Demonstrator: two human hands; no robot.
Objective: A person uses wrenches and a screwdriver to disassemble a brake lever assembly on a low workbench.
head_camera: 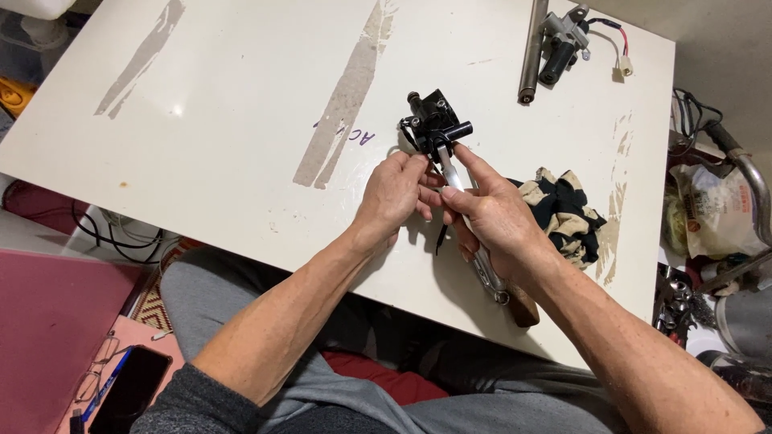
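A small black mechanical part with a short tube and screws sits on the white table. My right hand grips a metal tool with a wooden handle, its tip pressed against the black part's lower side, forefinger stretched along the shaft. My left hand pinches the tool's shaft and a thin black wire just below the part. The tool's middle is hidden inside my right palm.
A beige and black cloth lies right of my hands. A metal rod and a grey wired switch assembly lie at the far right corner. Clutter and bags stand past the table's right edge. A phone and glasses rest lower left.
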